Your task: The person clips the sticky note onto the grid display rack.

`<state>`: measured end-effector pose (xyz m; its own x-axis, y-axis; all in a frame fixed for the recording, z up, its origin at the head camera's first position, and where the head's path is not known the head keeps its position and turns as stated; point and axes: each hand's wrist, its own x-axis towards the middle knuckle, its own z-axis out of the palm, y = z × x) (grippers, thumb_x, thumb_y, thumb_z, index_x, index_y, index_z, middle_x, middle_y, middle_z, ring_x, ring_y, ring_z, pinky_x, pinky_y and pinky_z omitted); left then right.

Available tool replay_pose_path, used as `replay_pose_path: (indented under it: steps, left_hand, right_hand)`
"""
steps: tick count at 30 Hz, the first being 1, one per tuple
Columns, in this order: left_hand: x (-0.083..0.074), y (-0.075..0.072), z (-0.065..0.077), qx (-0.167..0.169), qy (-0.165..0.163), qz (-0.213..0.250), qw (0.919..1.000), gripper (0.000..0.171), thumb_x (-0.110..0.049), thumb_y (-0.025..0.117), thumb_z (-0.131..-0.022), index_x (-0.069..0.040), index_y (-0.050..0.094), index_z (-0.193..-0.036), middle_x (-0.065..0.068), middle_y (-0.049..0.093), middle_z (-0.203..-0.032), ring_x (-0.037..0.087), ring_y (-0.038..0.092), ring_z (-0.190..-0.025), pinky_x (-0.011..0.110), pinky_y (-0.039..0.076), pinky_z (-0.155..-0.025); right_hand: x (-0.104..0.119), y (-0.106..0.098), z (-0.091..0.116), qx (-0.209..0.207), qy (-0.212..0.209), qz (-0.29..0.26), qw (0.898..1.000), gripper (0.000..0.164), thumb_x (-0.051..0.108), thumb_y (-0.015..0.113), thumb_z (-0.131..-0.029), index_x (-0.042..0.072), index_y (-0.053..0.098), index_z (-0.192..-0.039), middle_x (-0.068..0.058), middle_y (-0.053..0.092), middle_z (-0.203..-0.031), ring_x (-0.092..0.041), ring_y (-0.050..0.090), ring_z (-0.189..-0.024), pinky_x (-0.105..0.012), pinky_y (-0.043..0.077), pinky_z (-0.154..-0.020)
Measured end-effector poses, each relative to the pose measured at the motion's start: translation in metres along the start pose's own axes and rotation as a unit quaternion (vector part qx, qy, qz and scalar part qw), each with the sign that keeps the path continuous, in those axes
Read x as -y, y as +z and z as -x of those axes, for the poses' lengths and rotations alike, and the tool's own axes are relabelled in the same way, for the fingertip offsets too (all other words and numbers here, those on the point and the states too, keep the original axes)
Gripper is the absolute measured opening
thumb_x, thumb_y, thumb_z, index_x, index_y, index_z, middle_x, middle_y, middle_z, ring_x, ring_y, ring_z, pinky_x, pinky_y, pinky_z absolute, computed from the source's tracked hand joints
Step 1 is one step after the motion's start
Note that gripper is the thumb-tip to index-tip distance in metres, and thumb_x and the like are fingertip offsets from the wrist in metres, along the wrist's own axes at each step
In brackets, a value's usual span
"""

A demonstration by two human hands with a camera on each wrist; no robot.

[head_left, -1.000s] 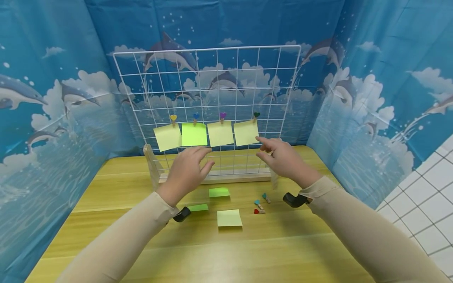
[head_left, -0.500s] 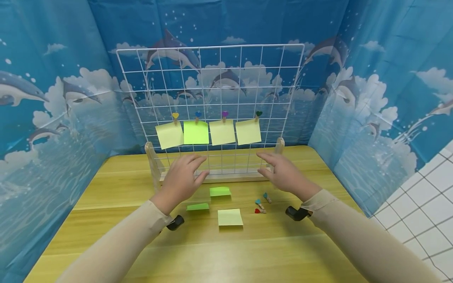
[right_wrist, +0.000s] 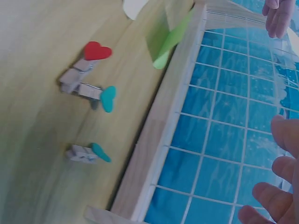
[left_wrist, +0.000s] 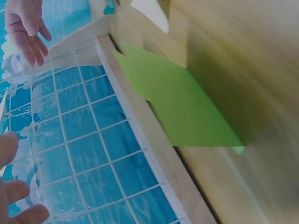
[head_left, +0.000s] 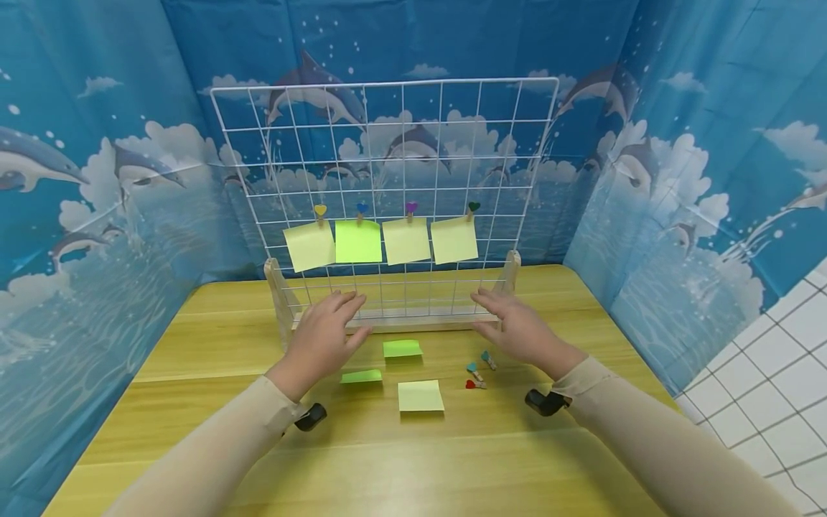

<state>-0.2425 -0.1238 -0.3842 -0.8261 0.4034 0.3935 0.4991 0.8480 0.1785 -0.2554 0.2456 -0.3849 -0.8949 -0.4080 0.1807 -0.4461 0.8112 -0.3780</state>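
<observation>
My left hand [head_left: 318, 341] hovers in front of the lower left of a white wire grid [head_left: 388, 161], fingers relaxed and holding nothing. Opposite it, my right hand [head_left: 522, 332] hangs loosely at the lower right, also bare. Between and above them, a pale yellow note [head_left: 310, 245], a bright green note [head_left: 358, 242] and two more pale notes are clipped to the grid with heart clothespins. On the table lie two green notes, one [head_left: 402, 349] near the grid's base, and a pale yellow note [head_left: 421, 397]. A red heart clothespin [right_wrist: 88, 60] and two teal ones lie below my right hand.
The grid stands in a wooden base [head_left: 394, 323] with upright end pieces on a wood-grain table [head_left: 413, 467]. A dolphin-print blue curtain [head_left: 478, 36] surrounds the back and sides. White tiles [head_left: 769, 380] show at the right.
Both hands have drawn down and back from the hanging notes, the left also moving slightly left. The notes and clothespins stay as they were.
</observation>
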Motion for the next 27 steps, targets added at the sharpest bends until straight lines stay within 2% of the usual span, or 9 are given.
replay_pose_path:
  steps: [5, 11, 22, 27]
  left_hand:
    - [0.004, 0.004, 0.006, 0.035, -0.029, -0.004, 0.9989, 0.070, -0.052, 0.066, -0.102, -0.016, 0.049, -0.159, 0.018, 0.048, -0.161, 0.049, 0.038, -0.152, 0.070, 0.034, -0.119]
    - [0.010, 0.011, 0.012, 0.072, -0.052, -0.005, 0.9960, 0.078, -0.059, 0.062, -0.102, -0.018, 0.040, -0.164, 0.020, 0.037, -0.168, 0.053, 0.026, -0.157, 0.070, 0.024, -0.125]
    - [0.021, 0.028, 0.022, 0.097, -0.072, -0.003, 0.9927, 0.079, -0.061, 0.059, -0.102, -0.017, 0.039, -0.164, 0.021, 0.033, -0.170, 0.053, 0.020, -0.158, 0.069, 0.017, -0.127]
    - [0.023, 0.033, 0.026, 0.108, -0.077, -0.007, 0.9912, 0.079, -0.061, 0.058, -0.103, -0.015, 0.039, -0.164, 0.023, 0.033, -0.169, 0.055, 0.020, -0.158, 0.070, 0.019, -0.126]
  right_hand:
    - [-0.003, 0.009, 0.002, 0.005, 0.001, 0.005, 1.000, 0.065, 0.032, 0.066, -0.105, 0.007, 0.043, -0.161, -0.021, 0.035, -0.169, -0.050, 0.030, -0.156, -0.068, 0.033, -0.120]
    - [-0.009, 0.018, 0.005, 0.016, 0.006, -0.002, 1.000, 0.068, 0.032, 0.068, -0.105, 0.007, 0.041, -0.162, -0.022, 0.027, -0.172, -0.051, 0.021, -0.159, -0.069, 0.031, -0.121]
    - [-0.018, 0.034, 0.010, 0.029, 0.001, 0.002, 1.000, 0.068, 0.033, 0.066, -0.105, 0.009, 0.040, -0.163, -0.024, 0.026, -0.172, -0.053, 0.015, -0.159, -0.072, 0.025, -0.122]
    - [-0.020, 0.039, 0.014, 0.037, 0.000, 0.001, 0.999, 0.071, 0.037, 0.066, -0.105, 0.008, 0.039, -0.163, -0.025, 0.024, -0.172, -0.055, 0.012, -0.159, -0.073, 0.022, -0.123]
